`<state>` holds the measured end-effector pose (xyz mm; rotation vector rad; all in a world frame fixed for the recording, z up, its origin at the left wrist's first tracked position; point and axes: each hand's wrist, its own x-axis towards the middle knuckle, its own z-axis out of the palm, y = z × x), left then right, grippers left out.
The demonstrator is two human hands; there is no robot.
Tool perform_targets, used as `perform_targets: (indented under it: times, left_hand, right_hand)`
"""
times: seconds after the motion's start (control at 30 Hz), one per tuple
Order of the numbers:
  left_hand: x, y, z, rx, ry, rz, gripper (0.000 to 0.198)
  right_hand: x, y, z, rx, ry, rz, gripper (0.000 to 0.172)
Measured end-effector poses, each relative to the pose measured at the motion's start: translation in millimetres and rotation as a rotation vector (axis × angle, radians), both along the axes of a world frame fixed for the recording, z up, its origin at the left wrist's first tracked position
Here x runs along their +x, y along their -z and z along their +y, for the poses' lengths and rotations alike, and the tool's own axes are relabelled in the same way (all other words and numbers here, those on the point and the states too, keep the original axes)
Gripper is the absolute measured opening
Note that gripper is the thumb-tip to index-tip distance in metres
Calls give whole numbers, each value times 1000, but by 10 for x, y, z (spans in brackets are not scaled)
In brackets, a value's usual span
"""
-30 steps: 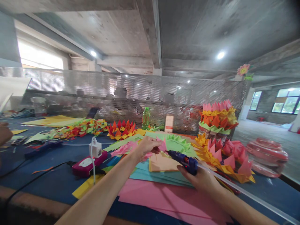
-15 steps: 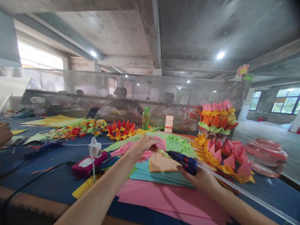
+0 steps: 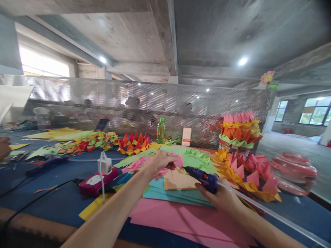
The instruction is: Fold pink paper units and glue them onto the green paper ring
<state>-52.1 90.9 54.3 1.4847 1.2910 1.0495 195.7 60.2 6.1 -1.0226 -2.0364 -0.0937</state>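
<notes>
Between the fingertips of my left hand (image 3: pixel 163 162) is a small folded pink paper piece (image 3: pixel 179 159), its point upward. My right hand (image 3: pixel 224 196) grips a blue glue gun (image 3: pixel 201 177), with a long clear glue stick (image 3: pixel 274 213) running out of its back. The nozzle is close to the lower edge of the pink piece; whether it touches I cannot tell. Just behind lies a ring of light green folded paper points (image 3: pixel 198 158). Under my hands are an orange-tan paper stack (image 3: pixel 178 181), blue sheets (image 3: pixel 160 196) and large pink sheets (image 3: pixel 181 220).
A magenta power strip (image 3: pixel 97 182) with a white charger stands left of my forearm. Pink and yellow paper crowns (image 3: pixel 254 174) and a clear red-tinted jar (image 3: pixel 294 174) are at right. A green bottle (image 3: pixel 160 131) stands behind. Another person's hand (image 3: pixel 3 148) shows at far left.
My left hand and the pink paper piece have shifted very slightly to the right. The glue gun has hardly moved. At far left, the other person's hand has pulled back a little.
</notes>
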Motion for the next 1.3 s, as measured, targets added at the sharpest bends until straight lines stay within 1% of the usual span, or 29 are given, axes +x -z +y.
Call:
perform_targets:
  times: [0.43, 0.73, 1.1, 1.3]
  left_hand:
    - [21, -68, -64, -5, -21, 21, 20]
    - [11, -72, -72, -22, -31, 16, 24]
    - [-12, -84, -55, -19, -39, -23, 20]
    - [-40, -79, -40, -26, -45, -42, 20]
  right_hand:
    - [-7, 0, -6, -12, 4, 2, 37]
    - [1, 14, 13, -17, -6, -7, 37]
    - [-1, -7, -3, -28, 10, -4, 39]
    - [-3, -16, -12, -74, 7, 11, 37]
